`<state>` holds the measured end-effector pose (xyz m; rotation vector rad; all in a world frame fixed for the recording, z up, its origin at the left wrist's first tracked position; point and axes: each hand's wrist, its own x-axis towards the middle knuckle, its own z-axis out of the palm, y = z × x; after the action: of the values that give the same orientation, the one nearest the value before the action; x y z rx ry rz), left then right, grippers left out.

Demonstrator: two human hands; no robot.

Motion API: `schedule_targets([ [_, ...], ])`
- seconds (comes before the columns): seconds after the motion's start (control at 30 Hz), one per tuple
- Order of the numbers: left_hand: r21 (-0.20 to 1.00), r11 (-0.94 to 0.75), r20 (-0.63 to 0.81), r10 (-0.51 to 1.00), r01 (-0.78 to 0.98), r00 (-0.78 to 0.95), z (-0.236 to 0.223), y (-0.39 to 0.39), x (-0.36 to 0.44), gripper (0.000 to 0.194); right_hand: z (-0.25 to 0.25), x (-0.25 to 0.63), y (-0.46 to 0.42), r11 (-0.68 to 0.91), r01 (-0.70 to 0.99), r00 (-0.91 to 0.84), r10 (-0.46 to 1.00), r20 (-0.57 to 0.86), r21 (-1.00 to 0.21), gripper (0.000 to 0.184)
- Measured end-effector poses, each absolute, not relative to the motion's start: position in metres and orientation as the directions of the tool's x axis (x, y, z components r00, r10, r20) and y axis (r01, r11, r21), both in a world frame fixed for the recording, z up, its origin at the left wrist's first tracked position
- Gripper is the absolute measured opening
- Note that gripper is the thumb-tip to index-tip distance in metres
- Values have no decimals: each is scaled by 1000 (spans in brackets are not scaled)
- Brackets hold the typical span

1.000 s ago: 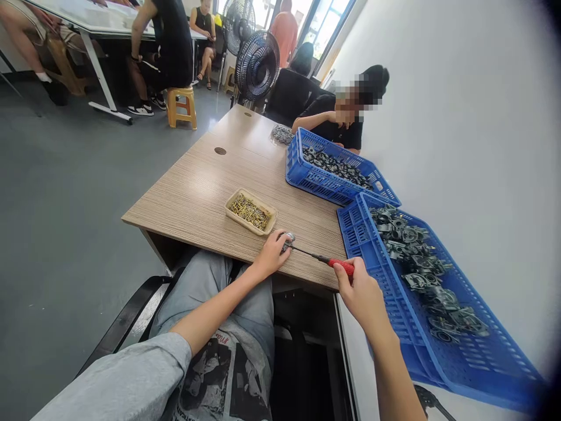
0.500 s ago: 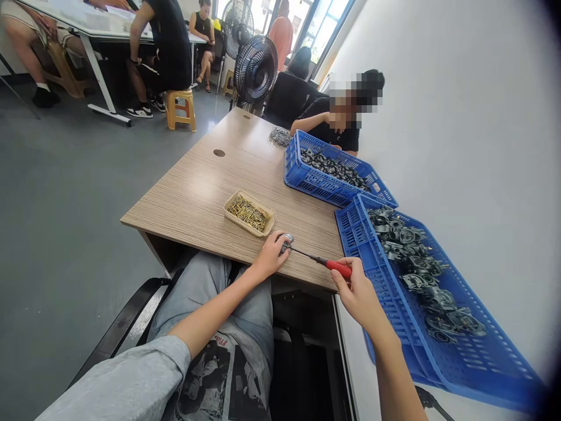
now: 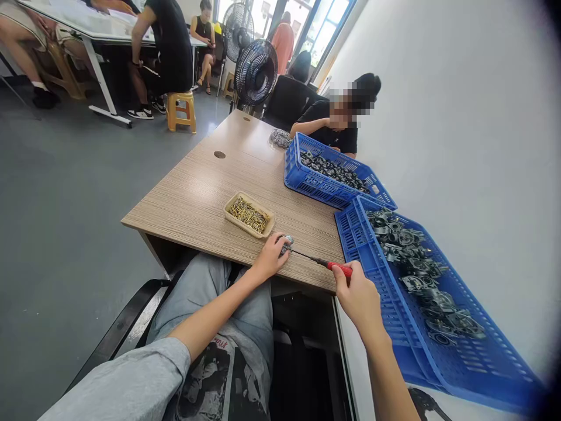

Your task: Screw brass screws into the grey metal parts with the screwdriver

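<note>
Pointing leftward from the closed right hand (image 3: 359,292), a red-handled screwdriver (image 3: 322,262) is gripped by its handle, and its tip is held at a small metal part (image 3: 286,245). This piece is clasped by the curled fingers of the left hand (image 3: 270,255), over the near edge of the desk (image 3: 197,193). Just beyond the left grip, a shallow tray (image 3: 242,226) is filled with gold-coloured screws (image 3: 249,215). Right of the right grip, a blue crate (image 3: 397,310) is partly filled with metal castings (image 3: 421,266); farther off, a second crate (image 3: 315,187) is loaded with dark pieces (image 3: 333,171).
</note>
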<state>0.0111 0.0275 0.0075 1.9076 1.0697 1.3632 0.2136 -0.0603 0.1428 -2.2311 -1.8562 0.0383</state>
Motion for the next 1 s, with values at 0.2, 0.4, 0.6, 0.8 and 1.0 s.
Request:
schedule_targets([
  [0.2,798,-531,506,847,285,161,7,27,12,24,143,219,-62,15,897,20,997,75,-441,32],
  [0.4,800,-527,503,849,286,161,8,27,11,22,141,212,-61,-160,959,195,972,134,-232,31],
  [0.6,799,-525,499,851,294,165,8,26,11,22,142,218,-61,-3,886,36,997,62,-463,34],
  [0.8,803,-515,488,857,300,165,7,27,12,23,137,219,-61,-53,911,122,982,142,-410,32],
  [1.0,795,-529,497,848,296,182,10,26,11,27,130,230,-52,-135,900,216,964,155,-415,46],
])
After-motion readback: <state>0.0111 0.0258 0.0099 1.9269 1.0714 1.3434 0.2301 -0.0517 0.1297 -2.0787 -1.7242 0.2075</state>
